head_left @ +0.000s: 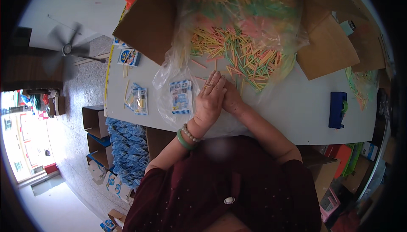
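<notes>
My left hand (208, 100), with a green bangle and a beaded bracelet at its wrist, presses against my right hand (232, 98) over the table. Its fingers are closed together and cover most of my right fingers. Whatever lies between the palms is hidden. Just beyond the fingertips are loose thin sticks in pink, yellow and green, part of a big heap of coloured sticks (254, 58). The heap spills from a clear plastic bag (292, 41). Left of my hands lies a blue-and-white printed packet (181, 97) on clear plastic film (160, 79).
A large open cardboard box (146, 24) surrounds the bag. Small packets (137, 100) and a blue-and-white box (129, 57) lie at the left on the white table (292, 122). A blue tape dispenser (337, 110) stands right. Many blue packets (127, 147) fill a space below left; a fan (67, 50) stands beyond.
</notes>
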A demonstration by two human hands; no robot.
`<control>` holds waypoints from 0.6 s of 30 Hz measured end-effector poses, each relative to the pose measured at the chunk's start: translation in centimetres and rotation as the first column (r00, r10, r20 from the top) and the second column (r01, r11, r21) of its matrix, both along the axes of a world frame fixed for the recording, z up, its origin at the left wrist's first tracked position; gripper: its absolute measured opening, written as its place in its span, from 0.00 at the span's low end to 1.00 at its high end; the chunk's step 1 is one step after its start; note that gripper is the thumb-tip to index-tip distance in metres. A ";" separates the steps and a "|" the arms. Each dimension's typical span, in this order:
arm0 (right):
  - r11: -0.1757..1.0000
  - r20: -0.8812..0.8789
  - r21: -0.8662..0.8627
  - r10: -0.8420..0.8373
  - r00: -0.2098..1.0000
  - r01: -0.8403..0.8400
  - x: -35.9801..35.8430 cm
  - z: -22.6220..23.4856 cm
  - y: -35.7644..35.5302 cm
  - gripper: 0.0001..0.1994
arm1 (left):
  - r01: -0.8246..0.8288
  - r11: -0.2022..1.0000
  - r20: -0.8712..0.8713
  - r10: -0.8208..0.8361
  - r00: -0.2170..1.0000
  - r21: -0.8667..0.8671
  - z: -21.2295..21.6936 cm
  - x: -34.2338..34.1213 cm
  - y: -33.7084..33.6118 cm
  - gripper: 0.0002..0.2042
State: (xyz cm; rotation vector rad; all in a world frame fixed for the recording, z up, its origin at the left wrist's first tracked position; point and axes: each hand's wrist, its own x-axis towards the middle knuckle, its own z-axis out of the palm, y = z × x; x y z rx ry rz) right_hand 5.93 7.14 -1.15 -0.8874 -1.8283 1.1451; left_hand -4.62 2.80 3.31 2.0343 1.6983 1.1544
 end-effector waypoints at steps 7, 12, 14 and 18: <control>0.998 0.015 -0.054 -0.018 1.000 0.019 1.5 0.1 0.5 0.09 | -0.335 0.942 -0.171 0.333 0.927 0.015 1.1 -3.8 -2.1 0.12; 0.929 0.055 0.371 0.001 0.998 -0.022 0.3 -1.6 0.0 0.08 | -0.653 0.755 -0.617 0.486 0.619 -0.060 -4.7 -10.0 -4.1 0.23; 0.916 0.223 0.385 0.029 0.974 -0.116 -0.5 0.1 -0.3 0.09 | -0.639 0.769 -0.601 0.504 0.620 -0.015 -4.9 -11.4 -5.0 0.23; 0.907 0.064 0.409 -0.141 0.988 0.103 -0.3 0.4 0.1 0.08 | -0.626 0.761 -0.294 0.567 0.770 -0.171 -4.0 -11.2 -2.3 0.20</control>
